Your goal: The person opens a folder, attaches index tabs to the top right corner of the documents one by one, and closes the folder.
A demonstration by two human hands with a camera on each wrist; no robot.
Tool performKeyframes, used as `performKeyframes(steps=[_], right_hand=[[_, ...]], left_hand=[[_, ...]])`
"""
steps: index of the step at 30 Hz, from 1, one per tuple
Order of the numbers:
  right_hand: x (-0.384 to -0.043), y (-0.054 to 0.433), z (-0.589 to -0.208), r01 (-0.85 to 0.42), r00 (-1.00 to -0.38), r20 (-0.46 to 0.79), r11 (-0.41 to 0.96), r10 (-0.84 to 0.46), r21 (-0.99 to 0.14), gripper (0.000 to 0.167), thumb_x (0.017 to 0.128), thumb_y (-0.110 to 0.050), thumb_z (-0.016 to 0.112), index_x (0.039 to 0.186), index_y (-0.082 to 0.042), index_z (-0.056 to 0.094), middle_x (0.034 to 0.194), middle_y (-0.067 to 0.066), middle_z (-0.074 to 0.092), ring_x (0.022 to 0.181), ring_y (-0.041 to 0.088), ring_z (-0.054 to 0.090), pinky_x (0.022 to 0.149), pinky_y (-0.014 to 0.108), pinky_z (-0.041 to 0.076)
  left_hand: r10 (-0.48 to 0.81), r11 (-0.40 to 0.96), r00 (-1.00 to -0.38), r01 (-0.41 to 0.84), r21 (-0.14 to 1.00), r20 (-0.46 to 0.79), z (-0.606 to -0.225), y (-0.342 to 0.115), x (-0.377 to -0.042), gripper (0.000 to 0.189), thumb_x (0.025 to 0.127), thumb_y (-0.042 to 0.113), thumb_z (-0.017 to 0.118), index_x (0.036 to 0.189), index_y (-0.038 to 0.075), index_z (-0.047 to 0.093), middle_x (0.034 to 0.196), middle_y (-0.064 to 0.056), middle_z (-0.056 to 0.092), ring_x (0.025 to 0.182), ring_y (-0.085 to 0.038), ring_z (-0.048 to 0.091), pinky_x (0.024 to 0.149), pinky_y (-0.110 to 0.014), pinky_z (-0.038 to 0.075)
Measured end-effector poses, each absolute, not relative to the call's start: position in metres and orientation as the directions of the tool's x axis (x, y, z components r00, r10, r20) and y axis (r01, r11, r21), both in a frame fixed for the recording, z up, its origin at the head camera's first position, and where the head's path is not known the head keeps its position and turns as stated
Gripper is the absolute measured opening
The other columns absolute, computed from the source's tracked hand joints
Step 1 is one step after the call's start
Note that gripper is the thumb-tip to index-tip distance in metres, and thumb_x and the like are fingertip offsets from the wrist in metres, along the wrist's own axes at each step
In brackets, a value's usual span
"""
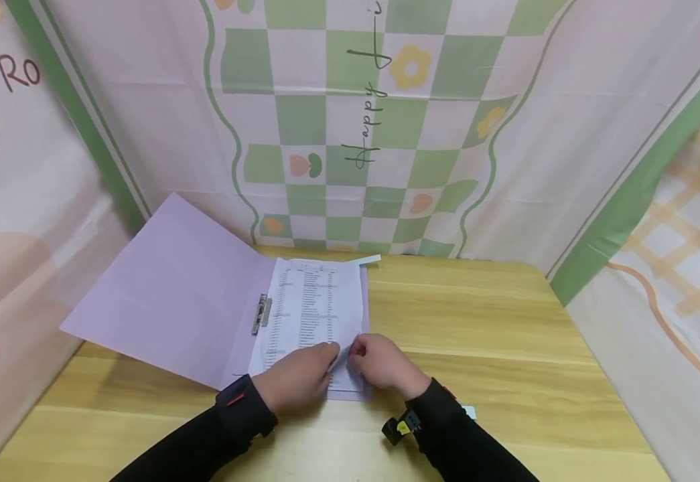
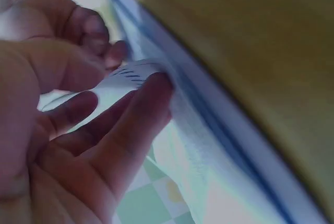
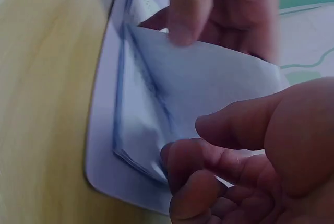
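Note:
A lilac folder lies open on the table, its cover spread to the left. A stack of printed sheets rests on its right side, beside a metal clip at the spine. My left hand pinches the near end of the top sheet between thumb and fingers, curling it up off the stack. My right hand is at the stack's near right edge. In the right wrist view its thumb and bent fingers stand apart near the raised sheet, with nothing visibly held.
The wooden table extends right of the folder. A pale strip sticks out at the stack's far right corner. A small light piece shows beside the right sleeve. Patterned curtains hang behind and at both sides.

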State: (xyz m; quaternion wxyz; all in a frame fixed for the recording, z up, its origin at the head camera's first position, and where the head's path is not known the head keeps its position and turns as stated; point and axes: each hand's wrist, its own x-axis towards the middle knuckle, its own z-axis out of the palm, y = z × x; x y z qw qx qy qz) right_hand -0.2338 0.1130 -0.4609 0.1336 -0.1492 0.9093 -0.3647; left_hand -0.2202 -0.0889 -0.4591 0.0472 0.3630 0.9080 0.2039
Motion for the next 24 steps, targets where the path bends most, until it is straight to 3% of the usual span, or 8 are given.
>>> performKeyframes(steps=[3,5,8,9,12,18,22,24], right_hand=[[-0.236,0.108,-0.464,-0.191,-0.917,-0.138,0.716,-0.375,-0.671,0.015,0.099,-0.008,0.053,0.099,-0.002,0.067,0.073,0.003,0.058,0.062,0.018,0.055,0.057,0.035,0.047],[-0.238,0.106,-0.465,-0.215,-0.915,-0.132,0.738,-0.38,-0.639,0.024,0.102,-0.008,0.048,0.111,0.002,0.067,0.077,0.005,0.06,0.066,0.019,0.056,0.063,0.038,0.049],[-0.241,0.103,-0.466,-0.247,-0.913,-0.12,0.764,-0.389,-0.596,0.032,0.102,-0.007,0.044,0.123,0.007,0.063,0.08,0.006,0.062,0.07,0.019,0.058,0.073,0.04,0.049],[-0.242,0.101,-0.467,-0.253,-0.912,-0.119,0.767,-0.393,-0.589,0.032,0.101,-0.006,0.045,0.123,0.008,0.063,0.081,0.006,0.062,0.07,0.019,0.058,0.074,0.04,0.049],[-0.245,0.101,-0.468,-0.255,-0.91,-0.129,0.777,-0.393,-0.576,0.03,0.096,-0.004,0.048,0.119,0.008,0.065,0.076,0.005,0.059,0.067,0.02,0.057,0.07,0.038,0.049],[-0.249,0.099,-0.462,-0.255,-0.9,-0.175,0.809,-0.398,-0.53,0.018,0.098,-0.01,0.053,0.093,-0.001,0.068,0.07,0.005,0.055,0.062,0.019,0.055,0.06,0.035,0.046],[-0.26,0.101,-0.455,-0.296,-0.899,-0.17,0.846,-0.403,-0.443,0.021,0.096,-0.01,0.058,0.076,-0.005,0.061,0.067,0.005,0.054,0.059,0.02,0.053,0.057,0.035,0.045],[-0.267,0.102,-0.453,-0.295,-0.908,-0.154,0.854,-0.391,-0.429,0.017,0.095,-0.01,0.06,0.079,-0.005,0.06,0.07,0.004,0.054,0.062,0.019,0.053,0.059,0.035,0.046]], left_hand=[[0.695,0.659,-0.719,0.645,0.387,0.016,-0.458,-0.088,-0.223,0.037,0.098,0.004,0.053,0.134,0.006,0.05,0.108,-0.002,0.062,0.088,-0.009,0.057,0.082,-0.028,0.049],[0.701,0.668,-0.713,0.653,0.357,-0.007,-0.457,-0.086,-0.227,0.054,0.098,0.002,0.054,0.149,0.011,0.041,0.114,-0.005,0.062,0.085,-0.008,0.058,0.079,-0.026,0.05],[0.715,0.672,-0.7,0.685,0.281,-0.002,-0.454,-0.083,-0.234,0.066,0.097,0.002,0.057,0.156,0.018,0.034,0.107,-0.007,0.06,0.065,-0.01,0.054,0.061,-0.024,0.048],[0.717,0.674,-0.697,0.693,0.257,-0.002,-0.452,-0.082,-0.237,0.066,0.097,0.003,0.058,0.156,0.019,0.035,0.103,-0.007,0.059,0.059,-0.01,0.049,0.056,-0.025,0.045],[0.714,0.692,-0.7,0.7,0.177,-0.024,-0.445,-0.076,-0.241,0.056,0.099,0.006,0.058,0.152,0.018,0.042,0.111,-0.01,0.059,0.064,-0.014,0.056,0.059,-0.029,0.05],[0.736,0.677,-0.677,0.736,-0.013,-0.007,-0.435,-0.068,-0.251,0.024,0.097,0.008,0.062,0.119,0.014,0.065,0.121,-0.008,0.057,0.08,-0.017,0.06,0.069,-0.033,0.054],[0.81,0.583,-0.585,0.797,-0.157,0.036,-0.432,-0.069,-0.261,0.02,0.096,0.014,0.066,0.114,0.018,0.072,0.127,-0.002,0.061,0.11,-0.021,0.059,0.091,-0.038,0.05],[0.843,0.531,-0.537,0.824,-0.198,0.028,-0.431,-0.071,-0.267,0.023,0.094,0.017,0.069,0.117,0.02,0.072,0.125,0.002,0.064,0.123,-0.022,0.054,0.101,-0.04,0.044]])
